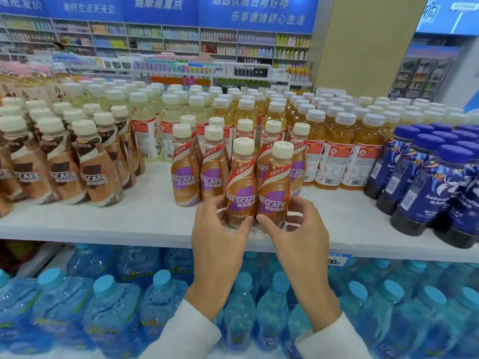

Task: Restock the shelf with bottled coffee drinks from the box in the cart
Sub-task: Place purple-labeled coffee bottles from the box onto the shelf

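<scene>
Here, two coffee bottles (269,177) touch at the shelf (129,218) front.
Left grip (220,229) curls round the left bottle (241,195), right grip (298,229) round the right bottle (273,200).

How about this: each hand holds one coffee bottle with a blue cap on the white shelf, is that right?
Not quite. The head view shows cream caps, not blue ones. The rest holds: the left hand holds the left coffee bottle and the right hand holds the right coffee bottle on the white shelf.
</scene>
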